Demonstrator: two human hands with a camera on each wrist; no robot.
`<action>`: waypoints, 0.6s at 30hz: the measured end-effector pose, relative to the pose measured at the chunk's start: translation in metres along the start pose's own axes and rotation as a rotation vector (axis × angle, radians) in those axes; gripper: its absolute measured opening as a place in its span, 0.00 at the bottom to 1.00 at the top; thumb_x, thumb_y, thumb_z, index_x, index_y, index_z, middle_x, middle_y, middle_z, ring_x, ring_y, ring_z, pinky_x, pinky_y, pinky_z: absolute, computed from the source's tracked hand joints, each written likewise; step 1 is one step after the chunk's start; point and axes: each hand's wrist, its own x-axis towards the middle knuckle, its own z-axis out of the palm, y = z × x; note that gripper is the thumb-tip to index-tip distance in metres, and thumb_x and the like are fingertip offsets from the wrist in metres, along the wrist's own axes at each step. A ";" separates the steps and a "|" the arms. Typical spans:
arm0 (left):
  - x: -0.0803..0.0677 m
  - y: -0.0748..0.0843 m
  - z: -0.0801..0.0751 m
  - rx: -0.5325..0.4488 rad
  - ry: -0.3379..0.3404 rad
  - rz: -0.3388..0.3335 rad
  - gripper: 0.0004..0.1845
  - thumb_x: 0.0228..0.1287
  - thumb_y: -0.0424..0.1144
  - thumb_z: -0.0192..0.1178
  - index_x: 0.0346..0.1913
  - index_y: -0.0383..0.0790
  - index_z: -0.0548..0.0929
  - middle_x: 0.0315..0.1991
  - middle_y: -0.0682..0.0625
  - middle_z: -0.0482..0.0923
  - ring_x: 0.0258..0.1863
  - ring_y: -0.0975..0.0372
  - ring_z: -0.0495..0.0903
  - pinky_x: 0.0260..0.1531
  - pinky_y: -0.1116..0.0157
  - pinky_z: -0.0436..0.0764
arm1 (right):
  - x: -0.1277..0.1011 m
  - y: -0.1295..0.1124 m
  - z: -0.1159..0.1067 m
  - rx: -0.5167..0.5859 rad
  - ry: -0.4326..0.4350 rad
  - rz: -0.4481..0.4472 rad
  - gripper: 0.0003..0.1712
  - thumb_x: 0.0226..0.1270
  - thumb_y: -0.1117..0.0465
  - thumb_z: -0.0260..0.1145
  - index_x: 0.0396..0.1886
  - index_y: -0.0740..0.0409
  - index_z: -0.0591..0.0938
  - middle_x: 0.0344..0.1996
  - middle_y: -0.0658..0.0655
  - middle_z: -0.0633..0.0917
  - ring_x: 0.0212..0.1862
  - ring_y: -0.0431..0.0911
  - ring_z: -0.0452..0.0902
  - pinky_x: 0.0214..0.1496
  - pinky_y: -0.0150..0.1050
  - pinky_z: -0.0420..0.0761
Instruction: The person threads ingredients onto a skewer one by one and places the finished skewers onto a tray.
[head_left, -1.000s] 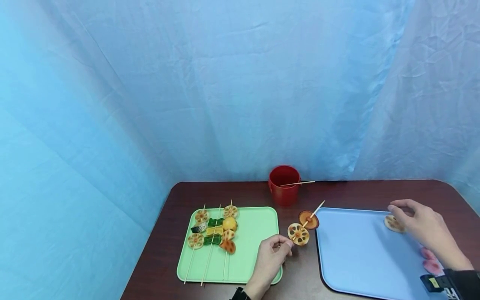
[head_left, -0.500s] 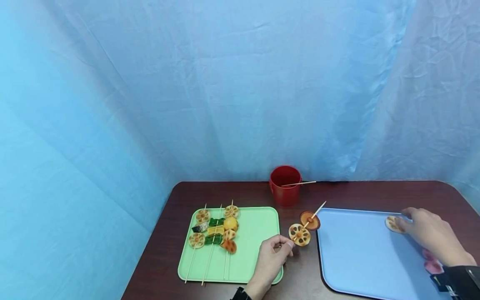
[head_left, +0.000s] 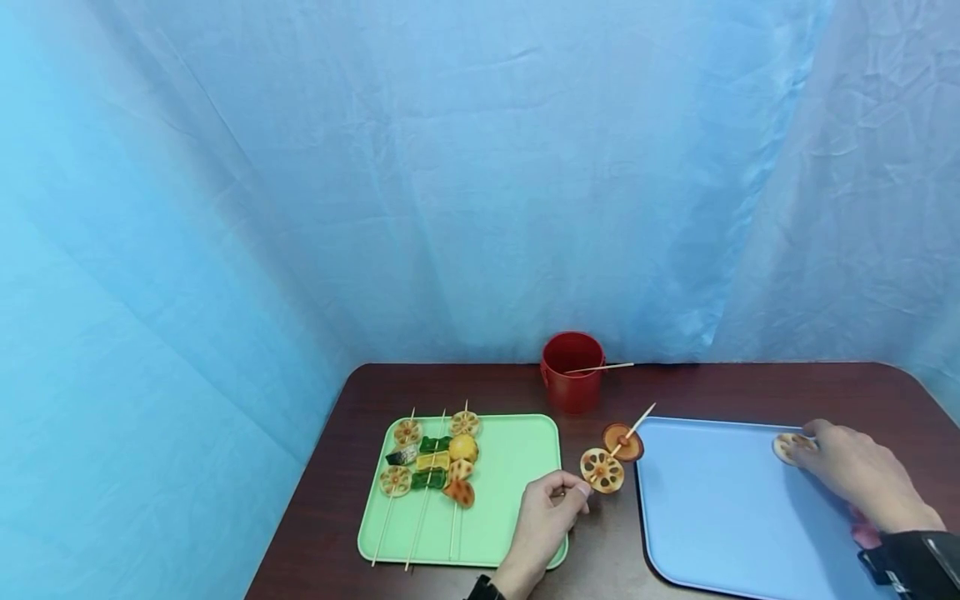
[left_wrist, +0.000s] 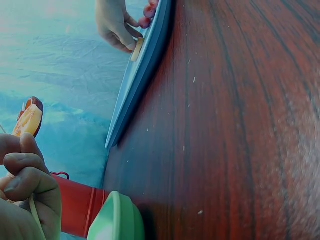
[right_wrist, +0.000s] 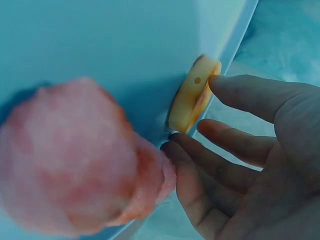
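My left hand point(head_left: 550, 517) pinches the lower part of a bamboo skewer point(head_left: 642, 417) between thumb and fingers. Threaded on it are a lotus root slice point(head_left: 597, 477) and, higher up, a brown round piece like a mushroom cap point(head_left: 634, 447). The skewer slants up and right, in front of the gap between the two trays. Over at the blue tray's far right, my right hand point(head_left: 862, 471) has its thumb and fingertips around another lotus root slice point(right_wrist: 189, 97). That slice lies at the tray's edge, its left part showing from above.
The green tray point(head_left: 517, 467) on the left bears several loaded skewers. A red cup point(head_left: 572, 392) behind holds a leaning stick. Pink round pieces point(right_wrist: 70, 160) lie on the blue tray point(head_left: 712, 508), partly under my right forearm. Blue cloth point(head_left: 480, 183) hangs behind the table.
My right hand has come down from above the lotus root slice and its fingers have closed in around it. The left hand holds its skewer almost still.
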 end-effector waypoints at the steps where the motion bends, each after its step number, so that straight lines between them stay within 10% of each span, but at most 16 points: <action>1: 0.000 0.000 0.000 0.002 0.002 -0.005 0.11 0.68 0.36 0.64 0.36 0.28 0.85 0.21 0.55 0.78 0.14 0.69 0.63 0.16 0.73 0.64 | 0.000 -0.001 0.001 -0.002 0.005 0.003 0.41 0.72 0.46 0.68 0.54 0.85 0.71 0.42 0.80 0.79 0.41 0.67 0.77 0.42 0.64 0.76; 18: -0.001 0.001 0.001 0.003 0.010 -0.020 0.09 0.67 0.36 0.64 0.35 0.31 0.86 0.21 0.54 0.79 0.14 0.68 0.62 0.16 0.72 0.65 | -0.012 -0.010 0.003 0.039 0.114 -0.107 0.27 0.75 0.55 0.63 0.49 0.83 0.77 0.41 0.77 0.75 0.46 0.69 0.69 0.41 0.61 0.73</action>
